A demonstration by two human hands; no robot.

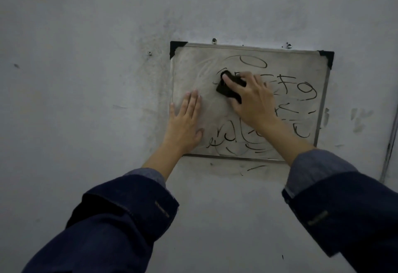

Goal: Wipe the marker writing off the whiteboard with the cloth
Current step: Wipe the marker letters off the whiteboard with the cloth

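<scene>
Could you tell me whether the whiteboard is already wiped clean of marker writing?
No, black marker writing remains across the whiteboard.

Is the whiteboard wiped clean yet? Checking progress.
No. The whiteboard has marker writing at right and bottom; only its left looks wiped.

smudged whiteboard [189, 66], metal frame [322, 104]

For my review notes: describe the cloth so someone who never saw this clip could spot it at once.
Find the metal-framed whiteboard with black corner caps, mounted on the grey wall. Near its upper middle, the right hand presses a small dark pad flat against the surface: the cloth. It is a solid black block, unlike the thin marker writing around it.
</scene>
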